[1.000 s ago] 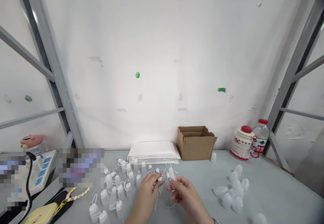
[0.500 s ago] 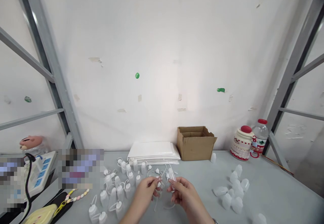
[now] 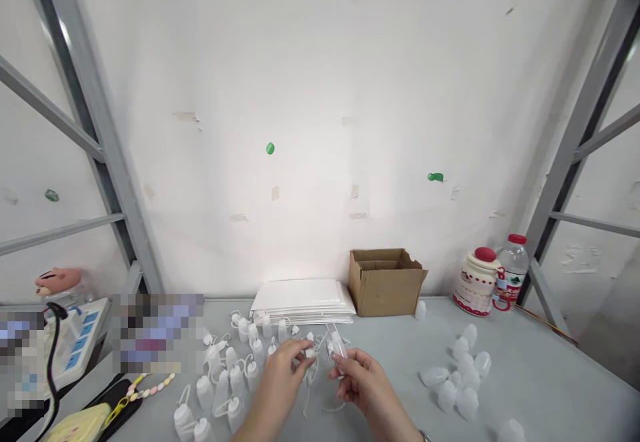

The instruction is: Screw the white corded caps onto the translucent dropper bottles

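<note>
My left hand (image 3: 280,379) pinches a small white cap (image 3: 309,351) with a thin loop strap hanging below it. My right hand (image 3: 363,379) grips a small translucent plastic bottle (image 3: 339,346), its neck pointing up and towards the cap. The two hands sit close together above the grey table (image 3: 395,355), cap and bottle a short way apart. Several capped bottles (image 3: 227,379) with loop straps stand and lie to the left of my hands. Several uncapped bottles (image 3: 457,379) lie to the right.
A stack of white bags (image 3: 303,301) and an open cardboard box (image 3: 386,281) stand at the back by the wall. A red-lidded jar (image 3: 477,281) and a water bottle (image 3: 510,272) are at back right. A power strip (image 3: 80,339) and a phone (image 3: 107,410) lie at left.
My left hand has shifted slightly up and right with the cap, nearer the bottle's neck. The right hand has stayed nearly still.
</note>
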`<state>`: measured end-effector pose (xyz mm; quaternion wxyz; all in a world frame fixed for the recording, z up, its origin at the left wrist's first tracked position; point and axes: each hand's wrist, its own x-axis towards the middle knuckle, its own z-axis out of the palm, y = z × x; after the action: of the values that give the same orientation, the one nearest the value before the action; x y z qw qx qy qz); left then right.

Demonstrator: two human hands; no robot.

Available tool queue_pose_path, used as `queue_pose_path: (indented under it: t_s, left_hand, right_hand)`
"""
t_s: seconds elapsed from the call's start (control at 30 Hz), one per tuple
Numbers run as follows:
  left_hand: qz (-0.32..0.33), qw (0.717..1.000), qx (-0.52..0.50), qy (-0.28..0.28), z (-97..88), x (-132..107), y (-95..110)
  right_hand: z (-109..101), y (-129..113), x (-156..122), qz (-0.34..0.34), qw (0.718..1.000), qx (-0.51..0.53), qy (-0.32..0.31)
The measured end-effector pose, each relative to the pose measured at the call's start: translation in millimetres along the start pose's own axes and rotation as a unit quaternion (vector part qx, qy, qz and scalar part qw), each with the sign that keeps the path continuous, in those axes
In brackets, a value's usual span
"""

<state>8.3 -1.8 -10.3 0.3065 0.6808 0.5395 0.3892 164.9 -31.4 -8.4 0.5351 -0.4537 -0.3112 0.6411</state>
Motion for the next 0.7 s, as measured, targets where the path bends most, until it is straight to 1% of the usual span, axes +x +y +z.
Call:
queue_pose_path:
  t_s: [0.1, 0.17, 0.3, 0.43, 0.47, 0.53, 0.63, 0.7]
  left_hand:
    - [0.071, 0.997, 0.019, 0.007, -0.4, -1.7, -0.7]
    - [0.091, 0.995, 0.030, 0.008, 0.9, -3.5, -1.1]
    - [0.074, 0.996, 0.047, 0.002, 2.2, -5.4, -0.6]
    - [0.038, 0.998, 0.052, 0.005, 0.5, -4.3, 3.6]
    - [0.018, 0.999, 0.027, 0.005, -0.1, -3.5, 5.0]
    - [-0.035, 0.998, -0.059, 0.003, -1.0, -1.5, 7.1]
    - [-0.094, 0.982, -0.164, -0.010, -2.4, 2.1, 7.6]
    - [-0.118, 0.963, -0.242, -0.017, -2.7, 3.1, 6.9]
  right_hand:
    - [0.0, 0.6, 0.7, 0.001, 1.000, 0.002, 0.000]
    - [-0.1, 1.6, 2.0, 0.004, 1.000, 0.001, 0.000]
    - [0.1, 2.6, 3.3, 0.002, 1.000, 0.004, 0.002]
    - [0.6, 2.0, 1.9, 0.002, 1.000, 0.006, 0.006]
    - [0.6, 2.0, 1.9, 0.001, 1.000, 0.007, 0.007]
    - [0.2, 2.5, 2.6, 0.002, 1.000, 0.005, 0.006]
    - [-1.5, 4.5, 4.9, -0.011, 1.000, -0.007, 0.007]
    - [-2.1, 6.3, 5.5, -0.039, 0.999, -0.024, -0.007]
